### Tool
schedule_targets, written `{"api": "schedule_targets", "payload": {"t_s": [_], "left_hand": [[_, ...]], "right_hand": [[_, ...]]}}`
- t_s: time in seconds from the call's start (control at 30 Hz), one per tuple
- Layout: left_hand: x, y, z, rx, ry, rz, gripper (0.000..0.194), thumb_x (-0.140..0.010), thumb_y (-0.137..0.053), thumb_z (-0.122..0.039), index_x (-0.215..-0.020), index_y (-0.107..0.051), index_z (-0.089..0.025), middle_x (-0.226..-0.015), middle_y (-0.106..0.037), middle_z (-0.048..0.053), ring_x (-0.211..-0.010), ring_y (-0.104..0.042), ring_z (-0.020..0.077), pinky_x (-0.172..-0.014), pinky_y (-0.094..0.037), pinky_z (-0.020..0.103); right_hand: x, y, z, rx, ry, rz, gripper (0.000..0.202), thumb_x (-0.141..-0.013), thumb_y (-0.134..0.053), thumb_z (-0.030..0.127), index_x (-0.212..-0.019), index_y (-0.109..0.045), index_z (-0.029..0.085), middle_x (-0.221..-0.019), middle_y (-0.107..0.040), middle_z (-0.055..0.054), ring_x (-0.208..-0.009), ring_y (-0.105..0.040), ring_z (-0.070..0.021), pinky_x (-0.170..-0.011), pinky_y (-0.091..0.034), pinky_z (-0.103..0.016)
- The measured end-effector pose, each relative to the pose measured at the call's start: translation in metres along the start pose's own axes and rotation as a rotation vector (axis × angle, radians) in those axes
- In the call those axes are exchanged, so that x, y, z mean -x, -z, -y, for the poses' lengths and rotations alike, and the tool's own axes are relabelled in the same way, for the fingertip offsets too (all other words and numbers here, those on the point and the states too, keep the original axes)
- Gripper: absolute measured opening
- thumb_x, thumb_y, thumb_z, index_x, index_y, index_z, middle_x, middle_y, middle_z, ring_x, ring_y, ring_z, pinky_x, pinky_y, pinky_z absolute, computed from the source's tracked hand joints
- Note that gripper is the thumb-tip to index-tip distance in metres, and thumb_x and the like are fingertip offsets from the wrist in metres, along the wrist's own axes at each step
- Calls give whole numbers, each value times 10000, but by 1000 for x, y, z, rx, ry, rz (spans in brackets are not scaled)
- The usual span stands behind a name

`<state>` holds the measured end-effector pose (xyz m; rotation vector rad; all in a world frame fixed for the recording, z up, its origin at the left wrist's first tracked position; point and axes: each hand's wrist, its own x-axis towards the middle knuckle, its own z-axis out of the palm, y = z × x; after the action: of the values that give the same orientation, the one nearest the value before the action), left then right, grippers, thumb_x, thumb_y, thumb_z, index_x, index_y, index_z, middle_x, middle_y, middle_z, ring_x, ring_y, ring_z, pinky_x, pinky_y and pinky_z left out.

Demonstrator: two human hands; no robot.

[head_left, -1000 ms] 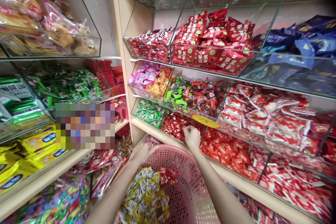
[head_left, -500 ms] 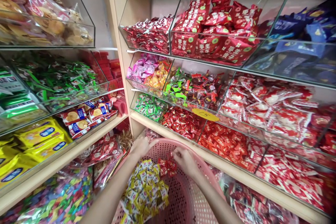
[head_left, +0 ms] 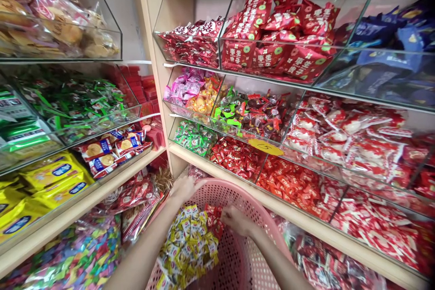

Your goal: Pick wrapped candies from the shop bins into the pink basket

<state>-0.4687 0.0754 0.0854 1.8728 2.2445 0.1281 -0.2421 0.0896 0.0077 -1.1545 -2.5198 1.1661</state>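
Inside the basket (head_left: 234, 185), toward the far rim, just left of the nearer right hand (head_left: 236, 220), at curled-together fingertips: red sweets (head_left: 212, 214), any hold on them unclear. Farther left, clamped on the rim: left hand (head_left: 184, 188).

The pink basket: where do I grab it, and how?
Probably best to hold the pink basket by its rim, one hand each side, coming from above, thumbs inside and fingers outside. The rim curves around a wide, upward-facing opening, and the left hand is at its far left part.
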Motion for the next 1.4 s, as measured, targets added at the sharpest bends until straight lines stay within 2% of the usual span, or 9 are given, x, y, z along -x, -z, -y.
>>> {"api": "schedule_targets", "payload": {"t_s": [0.13,0.27,0.37,0.5,0.6,0.67,0.83,1.0,1.4], "left_hand": [[0,-2,1,8,11,6,817,-752,-91,-737,-837,-664,-160,-881,-671,165,-883,-621,282,-749,-446,346],[-3,-7,4,18,10,-4,822,-732,-107,-760,-828,-665,-162,-889,-675,160,-884,-623,283,-745,-451,343],[-5,-9,6,28,30,-16,834,-712,-109,-780,-856,-658,-170,-874,-679,150,-865,-630,284,-722,-461,342],[-5,-9,7,36,20,-25,843,-716,-76,-775,-810,-660,-175,-842,-678,147,-850,-632,284,-711,-462,342],[-4,-7,7,44,1,-20,832,-728,-77,-764,-786,-663,-176,-843,-676,153,-857,-628,288,-719,-457,349],[-4,-7,8,54,13,-14,810,-731,-106,-761,-803,-664,-178,-871,-676,154,-863,-627,288,-721,-456,349],[-6,-8,10,62,33,9,732,-750,-179,-736,-840,-656,-188,-883,-680,131,-864,-631,279,-725,-459,340],[-7,-9,10,55,47,4,712,-753,-211,-728,-845,-658,-182,-887,-680,135,-876,-631,267,-739,-457,326],[-3,-8,8,57,23,-28,817,-719,-92,-774,-793,-659,-191,-875,-680,156,-868,-630,303,-731,-459,382]], "right_hand": [[-1,-2,4,95,-5,-60,167,-755,-481,177,-628,-589,163,-601,-558,20,-568,-450,-90,-523,-270,-186],[2,11,26,197,15,-170,193,-826,-469,257,-739,-626,185,-715,-622,-11,-671,-526,-121,-589,-314,-206],[-1,37,47,168,106,-279,262,-874,-401,295,-784,-624,192,-730,-624,-14,-661,-538,-126,-613,-346,-220],[-13,86,61,163,234,-459,226,-877,-396,284,-911,-604,204,-855,-607,-27,-751,-553,-135,-680,-384,-235],[-26,116,55,277,169,-512,223,-845,-447,242,-1036,-560,221,-995,-554,-43,-853,-545,-142,-724,-386,-241],[-35,126,48,383,69,-480,274,-811,-486,202,-1078,-542,218,-1028,-519,-53,-870,-540,-146,-729,-376,-240],[-50,132,40,534,-72,-335,296,-774,-529,195,-1069,-551,213,-993,-484,-52,-836,-540,-148,-689,-345,-235],[-54,134,42,559,-125,-294,246,-778,-545,223,-1022,-573,208,-974,-485,-53,-821,-541,-147,-665,-328,-232],[-55,134,32,634,-7,-342,172,-786,-546,239,-951,-555,192,-992,-488,-51,-784,-529,-132,-632,-308,-230]]}}
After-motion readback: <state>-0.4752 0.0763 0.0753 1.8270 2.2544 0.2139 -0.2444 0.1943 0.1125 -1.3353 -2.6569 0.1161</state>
